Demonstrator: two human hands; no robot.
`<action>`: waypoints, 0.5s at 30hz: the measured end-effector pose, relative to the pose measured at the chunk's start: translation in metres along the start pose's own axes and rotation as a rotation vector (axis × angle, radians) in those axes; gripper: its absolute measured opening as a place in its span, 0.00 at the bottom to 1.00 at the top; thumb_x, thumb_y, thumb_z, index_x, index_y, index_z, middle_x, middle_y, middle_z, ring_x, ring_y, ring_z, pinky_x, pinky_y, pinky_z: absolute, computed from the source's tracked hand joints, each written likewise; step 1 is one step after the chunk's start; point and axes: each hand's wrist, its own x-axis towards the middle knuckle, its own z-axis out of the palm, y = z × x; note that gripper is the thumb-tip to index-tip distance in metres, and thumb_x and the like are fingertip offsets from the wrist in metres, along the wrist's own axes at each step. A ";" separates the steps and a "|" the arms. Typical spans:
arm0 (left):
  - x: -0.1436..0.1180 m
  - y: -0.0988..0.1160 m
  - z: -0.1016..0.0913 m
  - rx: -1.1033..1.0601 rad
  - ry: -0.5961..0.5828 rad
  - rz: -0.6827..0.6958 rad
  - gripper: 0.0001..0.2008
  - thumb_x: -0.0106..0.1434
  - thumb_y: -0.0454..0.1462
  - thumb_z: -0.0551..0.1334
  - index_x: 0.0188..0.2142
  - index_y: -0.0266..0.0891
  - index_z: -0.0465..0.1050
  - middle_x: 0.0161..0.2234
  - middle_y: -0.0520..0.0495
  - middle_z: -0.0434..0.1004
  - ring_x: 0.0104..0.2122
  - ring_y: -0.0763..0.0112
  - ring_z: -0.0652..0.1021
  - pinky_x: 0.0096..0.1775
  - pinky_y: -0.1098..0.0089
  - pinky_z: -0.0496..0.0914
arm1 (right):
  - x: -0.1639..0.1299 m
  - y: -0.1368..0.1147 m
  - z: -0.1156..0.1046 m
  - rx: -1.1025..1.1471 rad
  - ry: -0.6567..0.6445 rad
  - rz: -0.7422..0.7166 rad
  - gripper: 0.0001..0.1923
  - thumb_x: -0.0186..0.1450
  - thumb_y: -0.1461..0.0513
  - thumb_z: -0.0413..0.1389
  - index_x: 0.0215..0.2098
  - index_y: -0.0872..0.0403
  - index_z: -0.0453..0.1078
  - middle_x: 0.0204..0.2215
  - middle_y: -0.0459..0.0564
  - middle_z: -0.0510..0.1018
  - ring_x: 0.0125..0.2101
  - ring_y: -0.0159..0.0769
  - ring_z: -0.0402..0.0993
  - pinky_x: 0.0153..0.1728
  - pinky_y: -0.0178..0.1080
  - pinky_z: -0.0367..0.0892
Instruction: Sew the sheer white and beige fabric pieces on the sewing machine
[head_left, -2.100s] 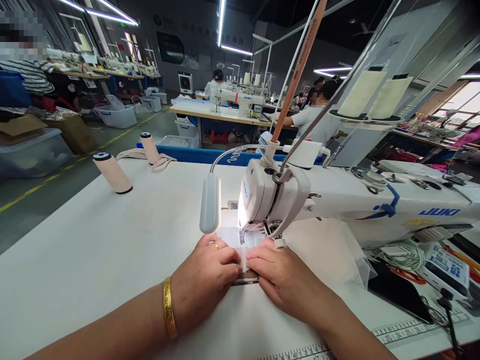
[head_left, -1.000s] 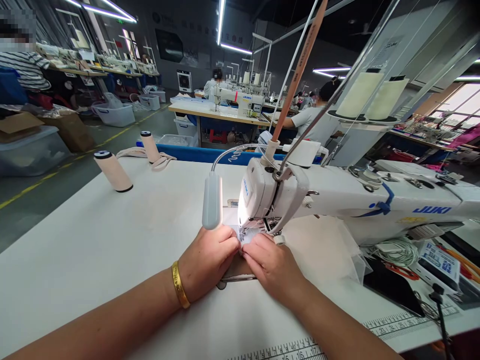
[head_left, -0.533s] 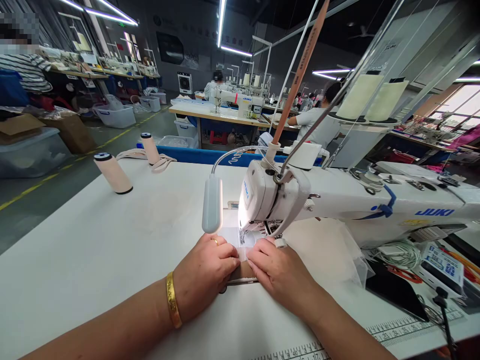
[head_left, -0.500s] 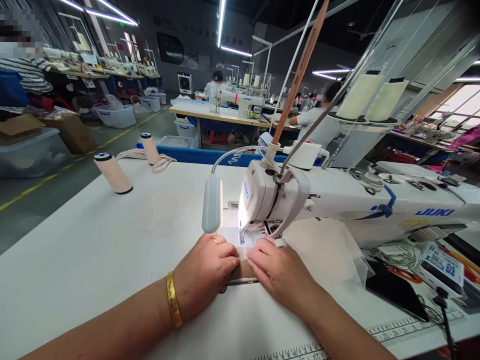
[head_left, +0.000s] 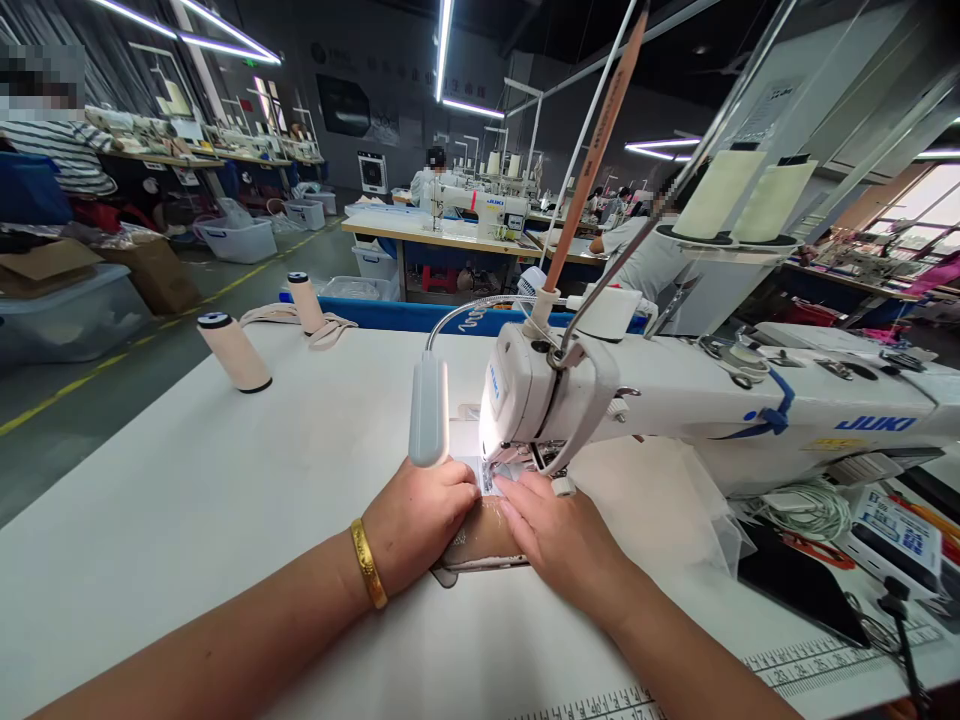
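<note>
A white Juki sewing machine stands on the white table. Under its needle lies a small white fabric piece, lit by the machine's light. My left hand, with a gold bangle on the wrist, presses down on the piece's left side. My right hand presses its right side, fingertips close to the presser foot. Between the hands the metal needle plate shows. A grey gooseneck lamp head hangs just above my left hand.
Two cream thread cones stand at the table's far left, with cream strapping beside them. A dark phone, coiled white cable and sheer fabric lie to the right. Other people sit at sewing machines behind.
Both hands have slid forward toward the needle, feeding the white piece under the presser foot. More of the metal plate shows between them.
</note>
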 end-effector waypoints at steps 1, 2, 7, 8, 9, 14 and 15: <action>0.000 -0.001 0.001 0.001 -0.007 -0.007 0.16 0.71 0.28 0.54 0.37 0.41 0.80 0.32 0.48 0.80 0.33 0.65 0.77 0.41 0.63 0.71 | 0.000 0.000 0.001 -0.002 0.010 0.002 0.11 0.69 0.67 0.51 0.44 0.51 0.74 0.31 0.47 0.75 0.24 0.35 0.63 0.25 0.38 0.53; 0.000 -0.001 0.001 0.003 -0.011 -0.017 0.16 0.71 0.29 0.53 0.38 0.41 0.80 0.32 0.47 0.79 0.32 0.65 0.77 0.40 0.63 0.71 | 0.000 0.000 0.001 -0.001 0.017 0.004 0.12 0.70 0.67 0.51 0.45 0.51 0.74 0.32 0.47 0.76 0.25 0.36 0.65 0.25 0.37 0.54; -0.003 -0.001 -0.004 -0.005 0.001 -0.104 0.11 0.71 0.32 0.56 0.46 0.40 0.76 0.45 0.42 0.79 0.40 0.60 0.78 0.41 0.61 0.73 | -0.002 0.002 0.000 0.025 -0.002 0.025 0.13 0.71 0.65 0.50 0.51 0.50 0.72 0.37 0.48 0.79 0.29 0.37 0.70 0.26 0.38 0.58; -0.004 -0.001 -0.007 -0.006 -0.014 -0.130 0.09 0.70 0.33 0.57 0.47 0.40 0.75 0.48 0.41 0.78 0.43 0.58 0.78 0.43 0.60 0.74 | -0.002 0.002 -0.001 0.029 -0.005 0.027 0.13 0.72 0.65 0.50 0.51 0.50 0.72 0.38 0.49 0.79 0.30 0.38 0.71 0.27 0.38 0.59; -0.004 0.000 -0.009 0.000 -0.041 -0.155 0.08 0.70 0.34 0.59 0.48 0.40 0.73 0.50 0.41 0.77 0.46 0.56 0.78 0.45 0.58 0.74 | -0.002 0.002 -0.002 0.031 -0.005 0.025 0.13 0.72 0.65 0.50 0.50 0.50 0.72 0.38 0.49 0.79 0.30 0.38 0.71 0.27 0.38 0.59; -0.002 0.007 -0.016 0.173 -0.243 -0.224 0.14 0.71 0.41 0.62 0.52 0.38 0.70 0.55 0.36 0.76 0.49 0.50 0.78 0.46 0.54 0.74 | -0.002 -0.001 -0.005 0.011 0.031 -0.018 0.13 0.72 0.67 0.48 0.46 0.52 0.73 0.34 0.50 0.78 0.28 0.39 0.69 0.27 0.39 0.60; -0.002 0.010 -0.017 0.217 -0.284 -0.240 0.14 0.71 0.41 0.62 0.52 0.37 0.71 0.55 0.35 0.76 0.49 0.49 0.79 0.45 0.53 0.74 | -0.003 -0.002 -0.005 0.009 0.031 -0.027 0.13 0.72 0.67 0.47 0.45 0.53 0.73 0.33 0.50 0.77 0.27 0.38 0.68 0.26 0.39 0.59</action>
